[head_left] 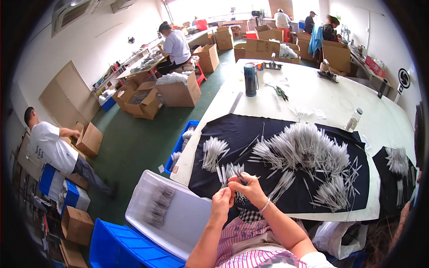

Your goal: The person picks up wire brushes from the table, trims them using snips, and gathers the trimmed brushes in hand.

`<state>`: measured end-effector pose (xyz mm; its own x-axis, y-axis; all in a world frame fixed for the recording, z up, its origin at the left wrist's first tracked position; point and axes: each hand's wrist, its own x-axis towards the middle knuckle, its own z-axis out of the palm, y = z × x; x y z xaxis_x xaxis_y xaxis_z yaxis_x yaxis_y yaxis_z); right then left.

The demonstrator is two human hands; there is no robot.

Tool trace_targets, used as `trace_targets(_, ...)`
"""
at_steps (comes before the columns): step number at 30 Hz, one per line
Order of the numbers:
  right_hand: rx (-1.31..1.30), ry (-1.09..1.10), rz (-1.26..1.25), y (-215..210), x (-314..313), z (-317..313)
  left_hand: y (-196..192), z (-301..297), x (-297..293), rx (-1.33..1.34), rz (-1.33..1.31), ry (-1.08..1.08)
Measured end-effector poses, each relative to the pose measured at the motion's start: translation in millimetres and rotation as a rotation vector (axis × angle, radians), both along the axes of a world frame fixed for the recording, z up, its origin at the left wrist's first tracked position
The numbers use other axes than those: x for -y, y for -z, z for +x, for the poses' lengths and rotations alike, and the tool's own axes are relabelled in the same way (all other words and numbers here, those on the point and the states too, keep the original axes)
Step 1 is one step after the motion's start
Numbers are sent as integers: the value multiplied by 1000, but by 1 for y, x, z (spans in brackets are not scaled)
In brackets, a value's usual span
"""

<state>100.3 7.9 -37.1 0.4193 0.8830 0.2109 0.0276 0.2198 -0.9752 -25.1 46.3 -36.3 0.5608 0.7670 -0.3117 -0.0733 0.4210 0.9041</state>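
Observation:
My left hand [221, 204] is closed in a pinch near the front edge of the black cloth [250, 129]; whatever its fingertips hold is too small to make out. Right beside it, my right hand [251, 191] is closed around a small dark tool [241, 178] that looks like pliers. Just beyond my hands lies a bunch of slim grey-white pieces [232, 170] with thin wire ends. Another bunch [214, 153] is at the left of the cloth. A large heap of the same pieces [304, 147] spreads across the right, with a smaller pile [333, 195] nearer me.
A white plastic bin [187, 219] with grey pieces stands left of my arms, beside a blue crate [120, 245]. On the white table [286, 102] are a dark bottle [250, 80], a glass jar [354, 119] and green-handled pliers [281, 92]. Other people work among cardboard boxes [178, 91].

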Motion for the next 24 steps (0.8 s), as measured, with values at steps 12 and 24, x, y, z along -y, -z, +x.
trace_targets(12,-679,-68,-70,-22,18,17,-19,-3,1,164,-219,-8)
trace_targets(24,-874,-157,-140,-18,26,9,-27,4,11,312,-464,188)
